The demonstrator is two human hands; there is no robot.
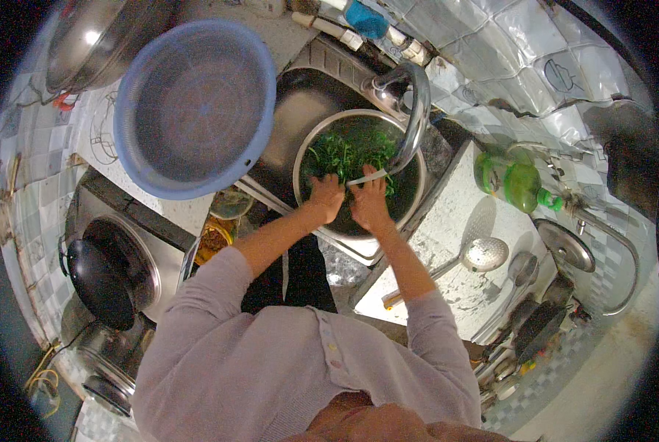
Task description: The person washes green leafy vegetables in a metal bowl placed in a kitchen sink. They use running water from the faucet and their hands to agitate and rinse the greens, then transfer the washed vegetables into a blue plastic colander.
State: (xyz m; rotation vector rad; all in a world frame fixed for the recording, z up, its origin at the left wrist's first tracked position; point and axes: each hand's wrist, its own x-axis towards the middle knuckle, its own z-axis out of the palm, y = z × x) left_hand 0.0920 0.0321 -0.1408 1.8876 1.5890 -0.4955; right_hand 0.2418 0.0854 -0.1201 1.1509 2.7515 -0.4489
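Observation:
A wide round metal basin [416,207] stands in the sink under the curved chrome faucet [422,105]. Dark green leafy greens [335,153] lie in it, mostly in its far half. My left hand [327,196] is inside the basin, its fingers curled onto the greens. Close beside it, my right hand [371,201] reaches into the same greens; leaves hide part of its grip. A pale stream of water [368,178] seems to run from the spout and fall between the two hands.
A large blue plastic colander [194,190] rests left of the sink [302,105]. On the right counter [437,232] lie a skimmer [485,254] and a ladle [523,268], near a green plastic bottle [521,188]. A black wok [100,284] sits at the left.

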